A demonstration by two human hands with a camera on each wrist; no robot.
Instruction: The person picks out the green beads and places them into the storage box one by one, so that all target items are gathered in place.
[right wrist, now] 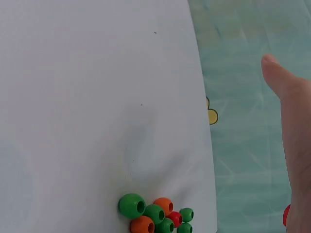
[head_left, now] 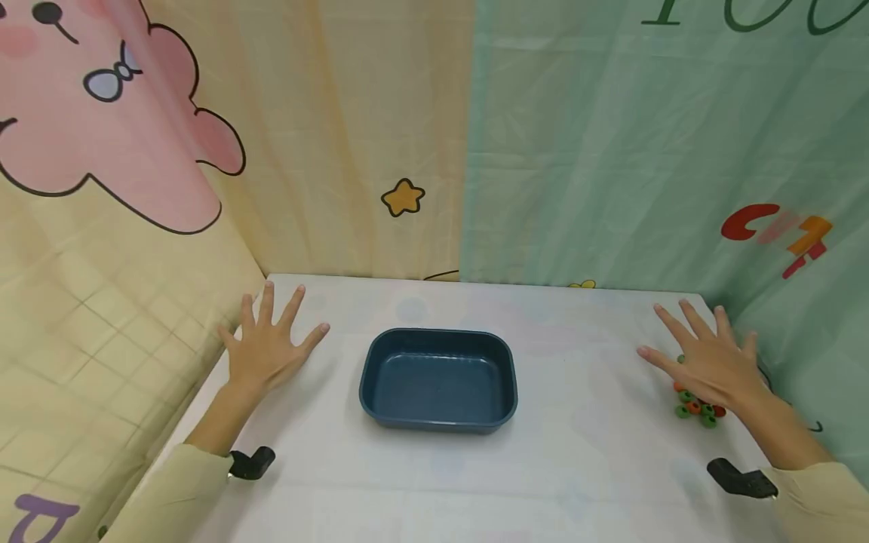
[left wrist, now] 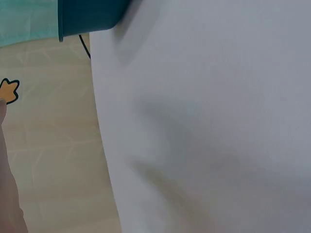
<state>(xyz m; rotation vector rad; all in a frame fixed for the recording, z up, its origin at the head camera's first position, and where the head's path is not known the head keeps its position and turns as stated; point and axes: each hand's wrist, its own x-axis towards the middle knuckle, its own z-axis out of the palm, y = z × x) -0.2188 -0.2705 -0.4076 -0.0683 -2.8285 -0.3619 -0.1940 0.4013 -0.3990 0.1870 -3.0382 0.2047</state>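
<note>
Fingers spread wide, my left hand (head_left: 266, 345) hovers over the left side of the table and holds nothing. My right hand (head_left: 716, 363) is likewise spread and empty, above the right side. Below it lies a cluster of green, orange and red beads (head_left: 694, 408), partly hidden by the hand in the head view. In the right wrist view the beads (right wrist: 154, 213) show holes through them. Between the hands sits a dark blue rectangular tray (head_left: 437, 424) with rounded corners, and no item shows inside it. Its side (left wrist: 90, 17) appears at the top of the left wrist view.
A white-covered table (head_left: 434, 490) carries the tray and beads. Close behind it hang a yellow curtain (head_left: 326, 151) and a green curtain (head_left: 577, 151); curtain fabric also borders the left and right sides. Black wrist mounts (head_left: 251, 463) stick out from the sleeves.
</note>
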